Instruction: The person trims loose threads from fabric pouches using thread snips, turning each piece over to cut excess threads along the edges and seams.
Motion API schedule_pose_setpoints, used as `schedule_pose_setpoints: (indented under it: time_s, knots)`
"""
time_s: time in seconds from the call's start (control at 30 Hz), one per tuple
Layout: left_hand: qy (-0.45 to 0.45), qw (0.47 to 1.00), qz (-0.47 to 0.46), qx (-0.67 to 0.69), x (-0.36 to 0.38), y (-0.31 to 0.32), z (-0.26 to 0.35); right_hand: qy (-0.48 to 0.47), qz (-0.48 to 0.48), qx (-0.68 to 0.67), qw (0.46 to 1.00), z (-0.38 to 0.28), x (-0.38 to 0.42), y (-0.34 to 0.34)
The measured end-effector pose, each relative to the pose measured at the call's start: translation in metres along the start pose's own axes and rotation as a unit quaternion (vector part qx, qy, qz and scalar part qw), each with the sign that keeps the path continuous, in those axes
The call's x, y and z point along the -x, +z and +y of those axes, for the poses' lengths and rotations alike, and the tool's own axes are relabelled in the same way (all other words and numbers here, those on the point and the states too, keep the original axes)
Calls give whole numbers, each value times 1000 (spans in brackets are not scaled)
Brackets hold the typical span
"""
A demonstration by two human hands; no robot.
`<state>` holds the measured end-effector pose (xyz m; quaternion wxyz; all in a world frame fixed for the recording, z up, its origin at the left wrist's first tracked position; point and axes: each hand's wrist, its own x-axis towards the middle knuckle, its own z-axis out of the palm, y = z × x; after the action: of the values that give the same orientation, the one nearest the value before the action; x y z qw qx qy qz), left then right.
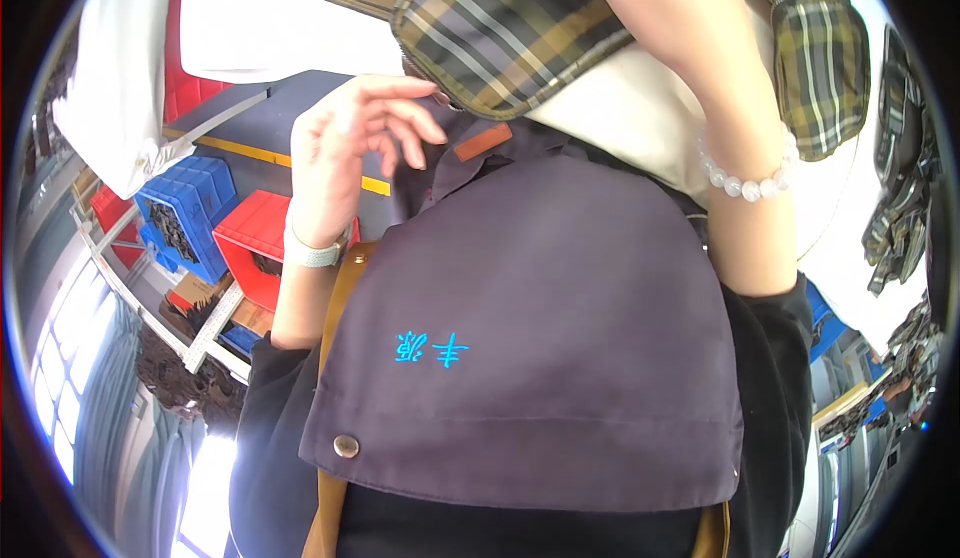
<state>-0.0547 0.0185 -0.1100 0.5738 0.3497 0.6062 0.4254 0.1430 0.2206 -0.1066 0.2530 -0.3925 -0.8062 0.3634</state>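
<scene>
My left hand (375, 128), with a pale watch band on the wrist, is raised beside the lower left corner of a plaid fabric bag (505, 33). Its fingers are apart and loosely bent, the fingertips close to the bag's edge, where a small metal piece shows. The bag has green, black and white checks and dark piping. My right forearm (745, 158), wearing a pale bead bracelet, reaches up across the bag's right side; the hand itself lies beyond the top edge. A second plaid piece, a zipped pouch (820, 73), hangs at the right.
A grey apron (540, 308) with blue lettering covers my front. On the left are a blue crate (185, 208) holding dark pieces and a red crate (250, 233). A white surface (640, 108) lies under the bag. Dark straps (900, 218) are heaped at the far right.
</scene>
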Motion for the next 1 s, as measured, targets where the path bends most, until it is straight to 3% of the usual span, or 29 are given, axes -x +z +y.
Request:
schedule_pose_setpoints:
  time_s: [0.03, 0.1, 0.27, 0.37, 0.43, 0.5, 0.57, 0.7, 0.77, 0.83, 0.9, 0.93, 1.0]
  knots:
    - [7, 1000, 7, -30, -3, 5, 6, -10, 0, -1, 1000, -4, -2, -3]
    - [-36, 999, 37, -10, -9, 14, 13, 81, -62, -5, 995, -10, -6, -8]
    - [-72, 996, 50, 25, -16, 28, 15, 86, -115, -7, 990, 1, -14, -17]
    - [-95, 994, 60, 16, -15, 30, 14, 138, -153, -24, 978, -3, -16, -22]
    - [-95, 992, 84, -15, -15, 31, 12, 177, -177, -88, 964, 2, -15, -24]
    - [-90, 991, 98, -9, -16, 33, 13, 139, -181, -120, 966, 10, -15, -29]
    - [-87, 990, 112, -4, -17, 32, 14, 210, -244, -154, 934, 2, -19, -39]
    - [-93, 984, 125, -82, -16, 21, 15, 150, -283, -152, 935, 4, -15, -43]
    - [46, 960, 177, -214, -21, 6, 11, 103, -323, -87, 937, 6, -17, -44]
    - [110, 910, 270, -294, -30, 2, 21, 47, -307, -148, 939, 35, -9, -29]
    - [206, 884, 319, -273, -42, 3, 26, 10, -288, -112, 951, 33, -8, -25]
    - [206, 884, 318, -273, -44, 11, 30, 10, -288, -112, 951, 34, -8, -24]
    - [216, 909, 212, -289, -46, 34, 38, 31, -306, -131, 942, 34, -8, -23]
